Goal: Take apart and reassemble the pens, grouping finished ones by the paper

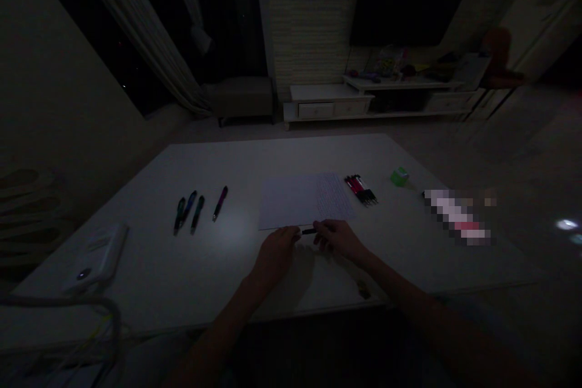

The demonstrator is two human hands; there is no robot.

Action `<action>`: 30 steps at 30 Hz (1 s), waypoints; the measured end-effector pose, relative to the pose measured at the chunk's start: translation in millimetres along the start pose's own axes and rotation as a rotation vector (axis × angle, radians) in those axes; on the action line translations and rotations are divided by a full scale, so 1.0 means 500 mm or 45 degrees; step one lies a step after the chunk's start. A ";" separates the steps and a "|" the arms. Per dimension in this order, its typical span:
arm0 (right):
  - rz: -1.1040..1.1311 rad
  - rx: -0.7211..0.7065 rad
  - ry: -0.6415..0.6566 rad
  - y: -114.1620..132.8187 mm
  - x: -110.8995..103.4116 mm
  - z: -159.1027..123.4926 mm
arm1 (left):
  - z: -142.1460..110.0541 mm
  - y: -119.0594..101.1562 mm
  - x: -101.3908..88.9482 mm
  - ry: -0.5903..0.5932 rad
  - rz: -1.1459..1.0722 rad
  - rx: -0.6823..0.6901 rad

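Between my two hands, just in front of a sheet of paper point(291, 200), lies a slim dark pen point(308, 231) held level. My left hand point(278, 248) pinches its left end, which looks pale. At the other end, the fingers of my right hand point(339, 237) are closed on the dark part. Dense handwriting covers the right part of the paper; its left part is blank. To the left, a purple pen point(220, 203) lies apart from several dark pens point(188, 211). Right of the paper is a row of pens point(361, 190), some red and some pale.
A white box-like device point(97, 257) with a cable sits at the table's left edge. A green cube-shaped object point(399, 177) and a pixelated item point(457, 215) are on the right. A small dark object point(363, 289) lies by the front edge. The room is dim.
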State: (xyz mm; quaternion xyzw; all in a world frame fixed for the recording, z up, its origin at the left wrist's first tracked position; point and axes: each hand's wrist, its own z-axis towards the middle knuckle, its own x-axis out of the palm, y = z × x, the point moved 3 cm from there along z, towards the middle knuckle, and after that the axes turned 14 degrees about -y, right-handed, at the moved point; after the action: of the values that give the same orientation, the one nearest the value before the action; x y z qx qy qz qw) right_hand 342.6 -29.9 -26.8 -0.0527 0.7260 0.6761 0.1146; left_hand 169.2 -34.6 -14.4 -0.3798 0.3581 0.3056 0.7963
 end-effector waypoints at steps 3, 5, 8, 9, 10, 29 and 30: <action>0.006 -0.059 -0.011 0.002 0.000 0.001 | 0.000 -0.001 0.000 0.018 -0.002 0.018; 0.030 -0.141 -0.043 0.008 -0.003 0.002 | 0.001 -0.003 0.001 0.025 -0.030 0.020; 0.040 -0.114 -0.030 0.012 -0.005 0.001 | 0.001 -0.003 0.000 0.011 -0.072 0.015; 0.035 -0.075 -0.011 0.012 -0.004 0.000 | 0.001 -0.003 0.000 0.007 -0.075 0.019; 0.030 -0.044 0.004 0.011 -0.004 -0.001 | 0.001 -0.002 0.001 0.006 -0.070 0.022; -0.026 -0.164 -0.116 0.019 -0.011 0.002 | 0.003 -0.006 -0.001 0.013 -0.080 0.003; -0.041 -0.113 -0.086 0.017 -0.009 0.001 | 0.003 -0.006 -0.002 0.016 -0.075 0.006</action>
State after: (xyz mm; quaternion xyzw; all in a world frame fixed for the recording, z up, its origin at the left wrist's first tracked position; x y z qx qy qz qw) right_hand 345.2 -29.1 -17.6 -0.0466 0.6901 0.7069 0.1476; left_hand 171.4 -35.0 -11.7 -0.3903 0.3526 0.2787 0.8035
